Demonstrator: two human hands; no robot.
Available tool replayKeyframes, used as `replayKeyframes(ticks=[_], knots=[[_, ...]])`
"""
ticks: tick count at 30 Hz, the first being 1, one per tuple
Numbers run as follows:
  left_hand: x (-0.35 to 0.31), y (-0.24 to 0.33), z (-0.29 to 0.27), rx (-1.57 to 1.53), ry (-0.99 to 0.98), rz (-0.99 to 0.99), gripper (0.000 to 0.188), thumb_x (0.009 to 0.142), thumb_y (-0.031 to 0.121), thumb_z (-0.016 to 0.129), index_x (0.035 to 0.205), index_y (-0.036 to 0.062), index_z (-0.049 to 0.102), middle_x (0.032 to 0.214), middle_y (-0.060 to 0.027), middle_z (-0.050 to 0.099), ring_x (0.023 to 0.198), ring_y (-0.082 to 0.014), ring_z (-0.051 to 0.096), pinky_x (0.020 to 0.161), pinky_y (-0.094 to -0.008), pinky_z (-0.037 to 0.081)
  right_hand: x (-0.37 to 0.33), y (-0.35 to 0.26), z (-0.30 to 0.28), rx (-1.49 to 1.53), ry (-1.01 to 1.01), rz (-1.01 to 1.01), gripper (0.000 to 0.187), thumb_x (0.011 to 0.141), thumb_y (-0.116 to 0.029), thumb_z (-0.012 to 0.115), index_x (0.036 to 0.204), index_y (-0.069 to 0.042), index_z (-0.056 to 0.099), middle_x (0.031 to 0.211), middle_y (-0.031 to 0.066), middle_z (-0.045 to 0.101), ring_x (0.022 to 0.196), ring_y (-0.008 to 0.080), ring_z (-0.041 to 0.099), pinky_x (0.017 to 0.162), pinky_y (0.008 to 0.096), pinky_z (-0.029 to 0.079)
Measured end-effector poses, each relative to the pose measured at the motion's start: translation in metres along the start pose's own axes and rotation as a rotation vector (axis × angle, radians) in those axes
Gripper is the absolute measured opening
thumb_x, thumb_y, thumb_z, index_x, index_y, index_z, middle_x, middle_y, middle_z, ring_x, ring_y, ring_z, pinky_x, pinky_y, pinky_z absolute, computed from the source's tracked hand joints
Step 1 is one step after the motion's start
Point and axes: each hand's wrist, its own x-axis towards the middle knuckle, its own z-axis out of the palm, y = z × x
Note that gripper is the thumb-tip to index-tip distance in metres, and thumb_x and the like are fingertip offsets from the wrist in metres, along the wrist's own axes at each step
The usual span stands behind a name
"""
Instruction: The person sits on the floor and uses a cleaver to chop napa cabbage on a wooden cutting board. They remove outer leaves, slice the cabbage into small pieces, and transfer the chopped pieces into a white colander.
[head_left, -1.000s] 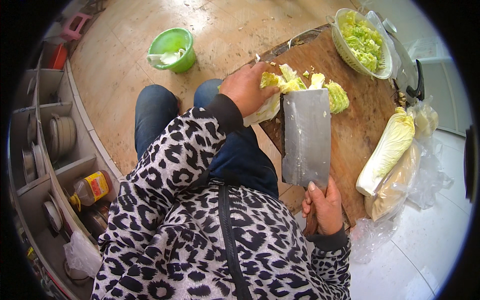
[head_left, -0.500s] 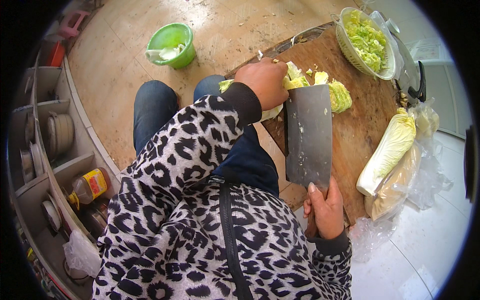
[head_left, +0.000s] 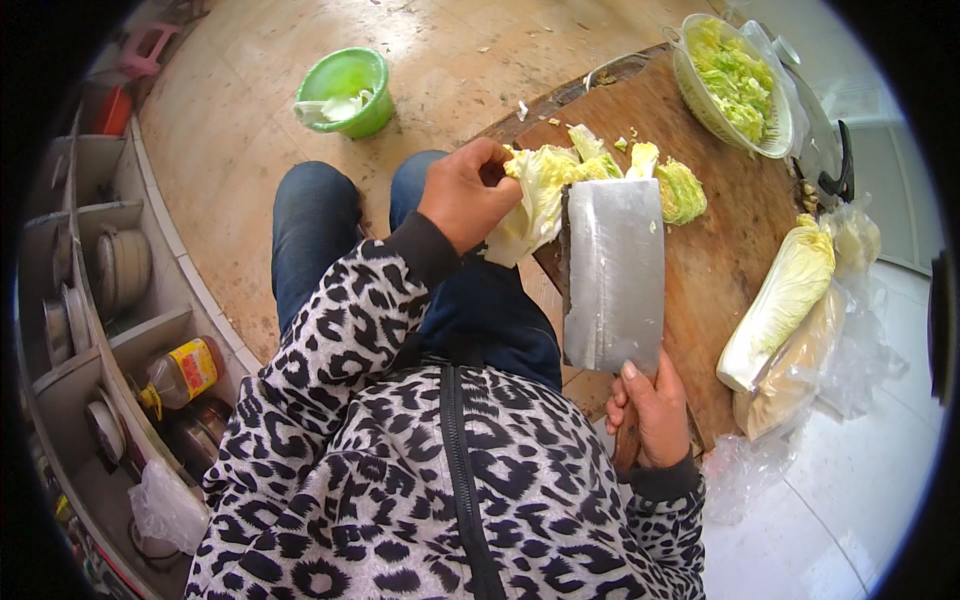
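Note:
My left hand (head_left: 468,196) pinches the frilly edge of a pale yellow-white napa cabbage leaf (head_left: 540,195) at the near left edge of the brown wooden board (head_left: 715,280). My right hand (head_left: 652,412) is closed round the wooden handle of a broad cleaver (head_left: 614,280). Its wide grey blade points away from me, and its far end hides part of the cabbage. Just past the blade, a cut cabbage piece (head_left: 683,192) lies on the board, with small scraps around it. A whole napa cabbage (head_left: 782,303) rests at the board's right edge.
A white basket (head_left: 697,98) of shredded cabbage stands at the board's far right, by a black-handled lid (head_left: 835,170). A green bucket (head_left: 376,115) with pale scraps sits on the floor. Shelves at left hold pans and an oil bottle (head_left: 182,374). Plastic bags (head_left: 850,350) lie at right.
My left hand has drawn left and nearer, bringing the cabbage leaf's edge with it and exposing more leaf. The cleaver has tilted a little, so its blade looks brighter; my right hand has barely moved.

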Motion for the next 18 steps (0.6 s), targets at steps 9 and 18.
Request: replayKeyframes(ticks=[9, 18], knots=[[-0.014, -0.022, 0.007, -0.300, 0.081, 0.036, 0.020, 0.082, -0.001, 0.067, 0.101, 0.0000, 0.062, 0.094, -0.0050, 0.062, 0.078, -0.0079, 0.061, 0.070, -0.0228, 0.052, 0.003, -0.002, 0.017, -0.002, -0.008, -0.094, 0.022, 0.103, -0.014, 0.058, 0.122, -0.004, 0.051, 0.081, 0.0018, 0.055, 0.056, 0.0075, 0.051, 0.050, 0.0237, 0.045], [-0.019, -0.014, 0.002, -0.155, 0.061, 0.074, 0.023, 0.084, -0.008, 0.060, 0.106, -0.0011, 0.058, 0.115, -0.0070, 0.062, 0.093, -0.0102, 0.063, 0.084, -0.0243, 0.053, 0.029, 0.000, 0.034, -0.014, -0.098, -0.100, 0.033, 0.101, -0.015, 0.061, 0.130, -0.006, 0.049, 0.075, 0.0021, 0.053, 0.056, 0.0094, 0.051, 0.049, 0.0228, 0.045]])
